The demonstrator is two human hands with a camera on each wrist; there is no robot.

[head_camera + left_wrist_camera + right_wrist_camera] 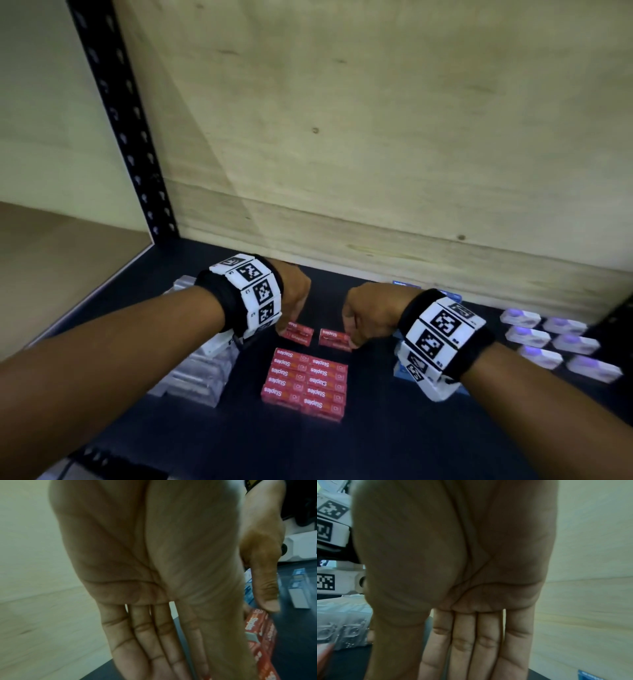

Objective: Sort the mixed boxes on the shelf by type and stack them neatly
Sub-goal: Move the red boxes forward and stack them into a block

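left hand (294,292) fingers straight on one red staples box (297,333), right hand (368,313) flat-fingered touching another red box (334,339), both mid-shelf (376,445) behind the red stack (305,383)

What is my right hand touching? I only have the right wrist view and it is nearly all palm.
Observer: In the head view, the right hand has its fingertips on the outer end of a loose red staples box lying on the shelf.
Operator: Where is the left hand?
Observer: The left hand touches the outer end of a second loose red box, which lies beside the first with a gap between them.
Operator: Is there a sorted pile of reds?
Observer: Yes, a neat block of red staples boxes sits just nearer the person than the two loose ones.
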